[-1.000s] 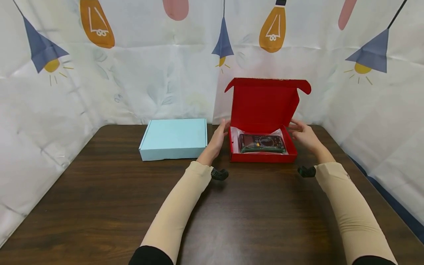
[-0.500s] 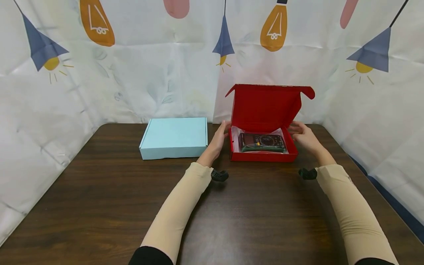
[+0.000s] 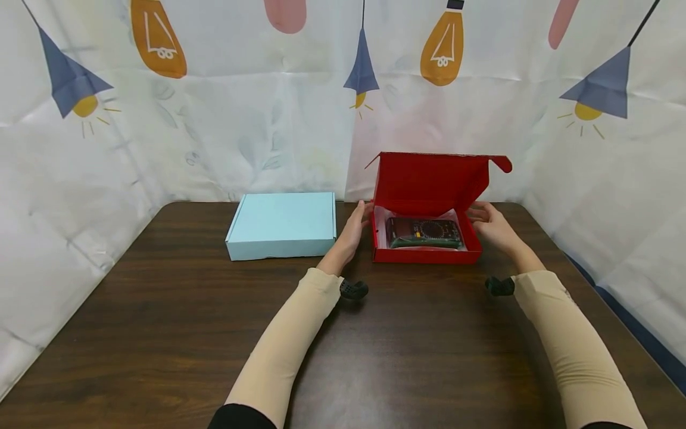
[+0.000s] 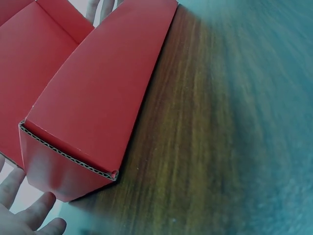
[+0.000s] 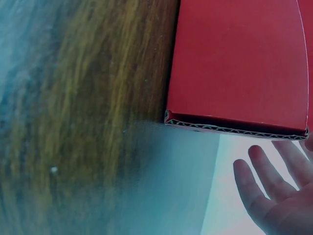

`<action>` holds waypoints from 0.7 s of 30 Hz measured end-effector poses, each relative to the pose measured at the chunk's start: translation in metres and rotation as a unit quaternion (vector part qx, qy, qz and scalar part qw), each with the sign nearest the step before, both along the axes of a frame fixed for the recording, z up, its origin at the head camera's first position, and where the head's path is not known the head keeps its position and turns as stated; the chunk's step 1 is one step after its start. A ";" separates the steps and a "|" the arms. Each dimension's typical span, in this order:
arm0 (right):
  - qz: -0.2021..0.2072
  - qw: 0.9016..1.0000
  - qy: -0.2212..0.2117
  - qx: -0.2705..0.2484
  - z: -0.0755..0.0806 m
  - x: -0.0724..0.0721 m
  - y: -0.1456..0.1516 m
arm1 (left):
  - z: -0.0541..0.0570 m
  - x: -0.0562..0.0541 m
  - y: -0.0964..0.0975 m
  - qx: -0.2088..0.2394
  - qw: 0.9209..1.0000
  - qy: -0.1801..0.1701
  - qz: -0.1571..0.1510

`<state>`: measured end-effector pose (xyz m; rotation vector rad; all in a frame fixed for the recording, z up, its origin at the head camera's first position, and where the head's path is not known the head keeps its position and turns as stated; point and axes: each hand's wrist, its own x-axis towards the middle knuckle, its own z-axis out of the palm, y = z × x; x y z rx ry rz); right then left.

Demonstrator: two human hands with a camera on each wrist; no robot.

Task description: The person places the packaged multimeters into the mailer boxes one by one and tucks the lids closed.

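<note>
A red cardboard box (image 3: 427, 256) stands on the table with its lid (image 3: 429, 182) raised and leaning back. Inside it, on white wrapping, lies a dark digital multimeter (image 3: 424, 232) with a round dial. My left hand (image 3: 349, 235) is at the box's left side, fingers extended toward its back corner. On the opposite side is my right hand (image 3: 495, 229), its fingertips close to the back right corner. Both wrist views show spread fingers beside the red cardboard wall, the left hand (image 4: 29, 213) at lower left and the right hand (image 5: 279, 191) at lower right.
A closed light blue box (image 3: 281, 223) sits on the dark wooden table (image 3: 268, 333), just left of my left hand. Behind the table hangs a white cloth (image 3: 300, 131) printed with lamps and bulbs.
The red lid has tipped lower, its top edge dropping in the head view. Both hands stay beside the box, with only slight shifts. The multimeter and blue box stay in place.
</note>
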<state>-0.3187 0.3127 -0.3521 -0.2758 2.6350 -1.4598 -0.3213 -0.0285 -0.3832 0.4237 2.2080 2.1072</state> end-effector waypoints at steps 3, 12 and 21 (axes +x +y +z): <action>0.005 1.000 0.000 0.007 0.000 0.000 0.000 | -0.001 0.001 -0.001 -0.002 1.000 -0.001 -0.001; 0.009 1.000 0.004 -0.004 -0.004 -0.001 -0.002 | -0.001 0.003 -0.002 -0.013 1.000 -0.007 0.000; -0.005 1.000 0.022 0.020 -0.006 0.003 0.000 | -0.002 0.005 -0.002 -0.032 0.999 -0.014 -0.007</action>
